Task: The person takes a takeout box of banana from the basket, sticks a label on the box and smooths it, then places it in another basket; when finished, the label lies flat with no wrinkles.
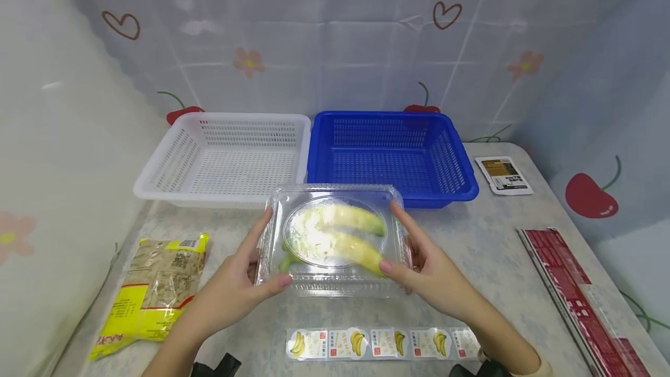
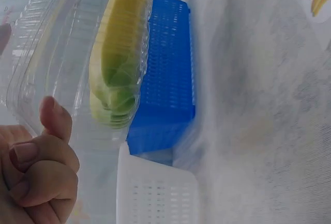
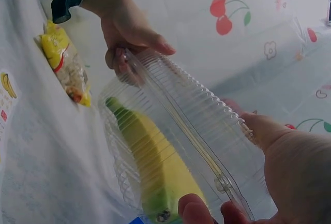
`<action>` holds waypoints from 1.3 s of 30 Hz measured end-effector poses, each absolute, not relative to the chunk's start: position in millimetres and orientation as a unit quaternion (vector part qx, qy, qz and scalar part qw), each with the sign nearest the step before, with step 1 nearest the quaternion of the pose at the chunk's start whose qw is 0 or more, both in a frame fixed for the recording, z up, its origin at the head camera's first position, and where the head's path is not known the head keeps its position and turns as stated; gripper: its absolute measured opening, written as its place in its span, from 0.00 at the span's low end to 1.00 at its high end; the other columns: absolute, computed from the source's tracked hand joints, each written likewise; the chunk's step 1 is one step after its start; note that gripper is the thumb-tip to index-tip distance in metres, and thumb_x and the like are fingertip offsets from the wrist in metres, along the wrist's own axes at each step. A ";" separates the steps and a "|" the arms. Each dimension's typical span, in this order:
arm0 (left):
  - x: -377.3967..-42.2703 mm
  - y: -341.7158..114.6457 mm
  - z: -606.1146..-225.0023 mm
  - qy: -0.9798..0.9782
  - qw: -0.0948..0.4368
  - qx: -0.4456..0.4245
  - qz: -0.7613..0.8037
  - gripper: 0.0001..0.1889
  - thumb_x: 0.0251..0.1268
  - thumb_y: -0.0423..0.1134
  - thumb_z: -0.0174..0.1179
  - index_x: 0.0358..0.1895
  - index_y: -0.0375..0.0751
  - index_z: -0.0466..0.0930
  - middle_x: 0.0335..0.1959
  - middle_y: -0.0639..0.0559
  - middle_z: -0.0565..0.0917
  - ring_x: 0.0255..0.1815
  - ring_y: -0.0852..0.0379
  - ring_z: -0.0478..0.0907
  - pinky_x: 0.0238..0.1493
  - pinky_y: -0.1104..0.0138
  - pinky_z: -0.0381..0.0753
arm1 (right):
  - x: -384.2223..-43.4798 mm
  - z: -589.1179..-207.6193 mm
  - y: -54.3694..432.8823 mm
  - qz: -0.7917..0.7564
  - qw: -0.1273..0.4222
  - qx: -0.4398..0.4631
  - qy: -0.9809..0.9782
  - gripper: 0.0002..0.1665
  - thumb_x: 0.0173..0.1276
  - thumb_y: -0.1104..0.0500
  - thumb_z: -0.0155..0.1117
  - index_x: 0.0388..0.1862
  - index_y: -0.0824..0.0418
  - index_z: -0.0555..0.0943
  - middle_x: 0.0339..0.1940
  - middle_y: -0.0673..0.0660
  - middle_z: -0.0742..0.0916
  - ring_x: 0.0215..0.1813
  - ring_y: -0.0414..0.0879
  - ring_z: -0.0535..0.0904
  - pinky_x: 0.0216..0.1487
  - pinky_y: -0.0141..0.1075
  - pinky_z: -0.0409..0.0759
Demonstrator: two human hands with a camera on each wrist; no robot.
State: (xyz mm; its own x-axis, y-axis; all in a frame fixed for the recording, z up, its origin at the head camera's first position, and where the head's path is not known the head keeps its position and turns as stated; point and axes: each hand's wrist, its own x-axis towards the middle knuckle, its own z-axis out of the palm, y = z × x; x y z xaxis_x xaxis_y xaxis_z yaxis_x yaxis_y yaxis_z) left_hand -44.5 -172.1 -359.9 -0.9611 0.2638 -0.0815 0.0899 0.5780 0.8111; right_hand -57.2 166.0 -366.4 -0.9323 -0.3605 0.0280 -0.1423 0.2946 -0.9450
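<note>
Between both hands, raised over the table, is a clear plastic clamshell box with its lid down. Bananas, yellow with green ends, lie inside it; light glares off the lid. My left hand grips the box's left side, thumb at the near corner; in the left wrist view some fingers are curled beside the box. My right hand holds the right side, its thumb on the lid's near corner and index finger along the far corner. Below the box lies a strip of banana stickers.
Behind the box stand a white basket and a blue basket, side by side. A yellow bag of brown contents lies left. To the right are a small white packet and long red-and-white packaging. Patterned curtains surround the table.
</note>
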 end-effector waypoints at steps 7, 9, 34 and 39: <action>-38.1 -171.8 -372.1 0.879 0.105 0.129 0.446 0.55 0.59 0.54 0.70 0.79 0.75 0.36 0.17 0.60 0.62 0.17 0.68 0.55 0.18 0.69 0.65 | -48.8 -381.0 175.8 -0.573 0.104 -0.157 0.798 0.56 0.66 0.57 0.71 0.81 0.33 0.47 0.27 0.58 0.68 0.19 0.40 0.73 0.20 0.37 0.79; -37.5 -170.1 -374.0 0.880 0.107 0.135 0.443 0.55 0.58 0.55 0.70 0.79 0.75 0.36 0.17 0.61 0.62 0.17 0.69 0.55 0.18 0.69 0.65 | -47.5 -385.5 178.9 -0.577 0.103 -0.161 0.794 0.56 0.65 0.59 0.71 0.81 0.35 0.47 0.26 0.57 0.68 0.19 0.39 0.73 0.20 0.36 0.79; -52.9 -129.7 -400.0 0.885 0.167 0.135 0.412 0.56 0.55 0.64 0.68 0.76 0.82 0.32 0.21 0.56 0.71 0.16 0.64 0.60 0.18 0.66 0.68 | -46.2 -418.0 222.3 -0.554 0.100 -0.144 0.814 0.55 0.68 0.62 0.68 0.82 0.38 0.46 0.27 0.55 0.66 0.20 0.32 0.66 0.24 0.36 0.81; -60.6 -123.0 -408.3 0.882 0.165 0.155 0.414 0.55 0.55 0.67 0.66 0.77 0.80 0.32 0.24 0.56 0.75 0.17 0.64 0.61 0.19 0.67 0.69 | -48.9 -421.4 230.2 -0.554 0.100 -0.138 0.815 0.54 0.69 0.62 0.66 0.82 0.38 0.46 0.27 0.56 0.68 0.20 0.35 0.69 0.25 0.39 0.82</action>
State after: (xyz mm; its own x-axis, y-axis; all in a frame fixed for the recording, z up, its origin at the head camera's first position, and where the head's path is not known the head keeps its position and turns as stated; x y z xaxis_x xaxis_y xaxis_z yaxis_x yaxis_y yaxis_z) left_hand -60.6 -123.0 -408.3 -0.8973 0.4102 -0.1632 0.1363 0.6089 0.7815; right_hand -48.9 230.2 -421.4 -0.9420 -0.3354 -0.0105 -0.1136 0.3480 -0.9306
